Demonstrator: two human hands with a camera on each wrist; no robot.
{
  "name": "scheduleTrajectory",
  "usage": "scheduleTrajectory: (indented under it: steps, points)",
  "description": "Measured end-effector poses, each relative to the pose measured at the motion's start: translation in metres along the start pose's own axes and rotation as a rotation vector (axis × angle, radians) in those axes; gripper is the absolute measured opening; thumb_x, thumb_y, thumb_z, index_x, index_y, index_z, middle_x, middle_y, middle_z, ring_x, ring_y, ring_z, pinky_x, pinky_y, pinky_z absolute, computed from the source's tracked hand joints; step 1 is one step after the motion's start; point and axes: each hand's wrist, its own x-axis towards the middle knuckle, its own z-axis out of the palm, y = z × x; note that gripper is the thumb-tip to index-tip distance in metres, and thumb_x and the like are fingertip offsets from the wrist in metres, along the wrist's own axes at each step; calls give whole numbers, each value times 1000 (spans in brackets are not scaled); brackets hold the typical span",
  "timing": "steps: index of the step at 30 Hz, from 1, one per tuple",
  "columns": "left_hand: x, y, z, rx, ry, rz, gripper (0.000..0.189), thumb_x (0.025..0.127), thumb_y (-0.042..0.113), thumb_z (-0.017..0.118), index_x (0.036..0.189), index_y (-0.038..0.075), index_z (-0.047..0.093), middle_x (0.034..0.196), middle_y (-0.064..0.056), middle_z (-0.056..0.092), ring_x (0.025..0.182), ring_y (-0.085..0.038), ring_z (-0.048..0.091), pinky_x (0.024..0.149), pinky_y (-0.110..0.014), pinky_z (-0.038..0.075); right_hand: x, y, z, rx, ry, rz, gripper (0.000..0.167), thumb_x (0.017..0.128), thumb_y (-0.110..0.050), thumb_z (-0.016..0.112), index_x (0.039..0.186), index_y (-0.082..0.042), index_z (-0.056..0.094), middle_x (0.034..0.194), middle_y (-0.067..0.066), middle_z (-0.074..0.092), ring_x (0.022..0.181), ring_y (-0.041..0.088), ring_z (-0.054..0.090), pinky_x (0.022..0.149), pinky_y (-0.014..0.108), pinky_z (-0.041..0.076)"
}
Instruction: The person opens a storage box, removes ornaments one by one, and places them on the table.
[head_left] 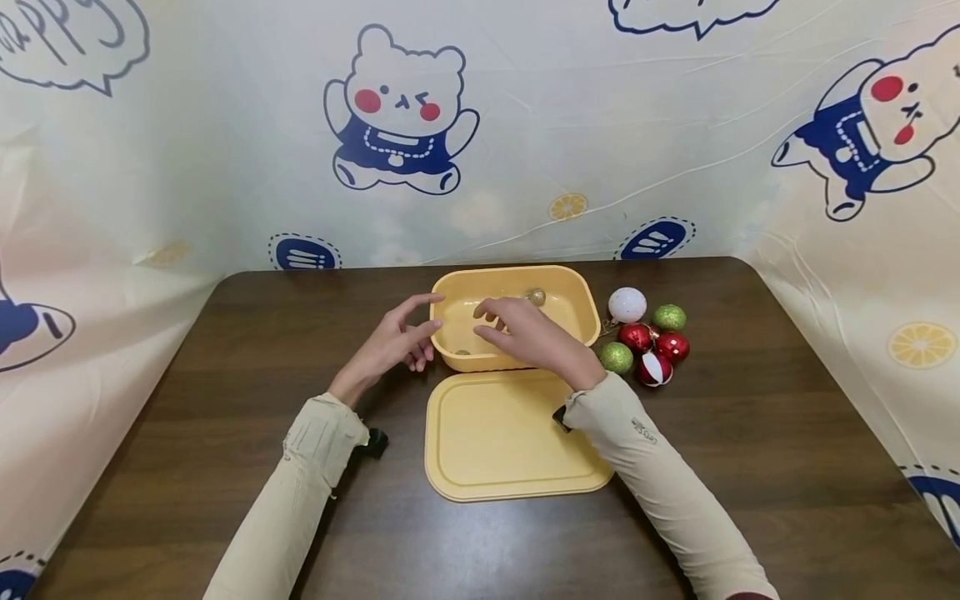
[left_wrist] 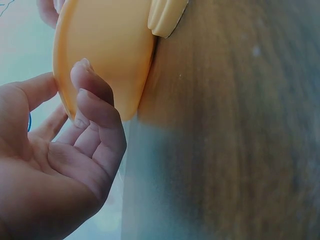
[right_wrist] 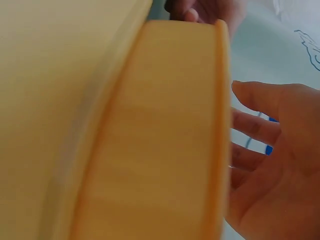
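Note:
A yellow rectangular box (head_left: 517, 362) stands near the table's far edge with a small gold ball (head_left: 536, 296) inside at the back. Part of another gold ball (head_left: 462, 352) shows at its front left corner. My left hand (head_left: 393, 337) is at the box's left end, fingers loosely spread; in the left wrist view a fingertip appears to touch the rim (left_wrist: 61, 75). Over the box hovers my right hand (head_left: 528, 332), its fingers relaxed and no object visible in them. The right wrist view shows that hand (right_wrist: 280, 155) beyond the box's front wall (right_wrist: 160, 125).
A flat yellow lid (head_left: 517, 437) lies in front of the box, under the right forearm. To the right several Christmas balls sit clustered: a white one (head_left: 627, 305), green ones (head_left: 669, 317), red ones (head_left: 673, 346) and a red-and-white one (head_left: 654, 369). Printed cloth (head_left: 525, 125) hangs behind the table.

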Motion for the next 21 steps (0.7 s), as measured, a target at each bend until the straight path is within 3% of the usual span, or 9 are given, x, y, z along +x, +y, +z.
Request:
scheduleTrajectory:
  steps: [5, 13, 17, 21]
  points:
    - [1, -1, 0, -5, -9, 11, 53, 102, 32, 58, 150, 21, 40, 69, -18, 62, 48, -23, 57, 45, -34, 50, 7, 8, 15, 89, -104, 3, 32, 105, -25, 53, 126, -4, 65, 113, 6, 69, 98, 17, 65, 84, 33, 53]
    - [1, 0, -1, 3, -9, 13, 52, 102, 32, 58, 150, 21, 40, 68, -17, 61, 48, -23, 57, 45, -34, 50, 13, 13, 17, 173, -289, 5, 34, 108, -25, 45, 132, -14, 65, 127, 1, 65, 102, 14, 60, 89, 33, 48]
    - [0, 0, 0, -2, -2, 8, 52, 102, 31, 59, 150, 22, 41, 68, -17, 61, 48, -23, 57, 45, -34, 50, 15, 14, 16, 184, -316, -9, 31, 108, -23, 45, 127, -16, 68, 127, 1, 65, 110, 11, 58, 96, 32, 46]
    - [0, -1, 0, -16, -4, 9, 52, 102, 30, 59, 150, 20, 40, 67, -17, 61, 48, -22, 57, 44, -33, 49, 16, 14, 16, 197, -315, -15, 29, 107, -21, 46, 122, -15, 70, 123, 0, 67, 107, 10, 59, 95, 31, 46]
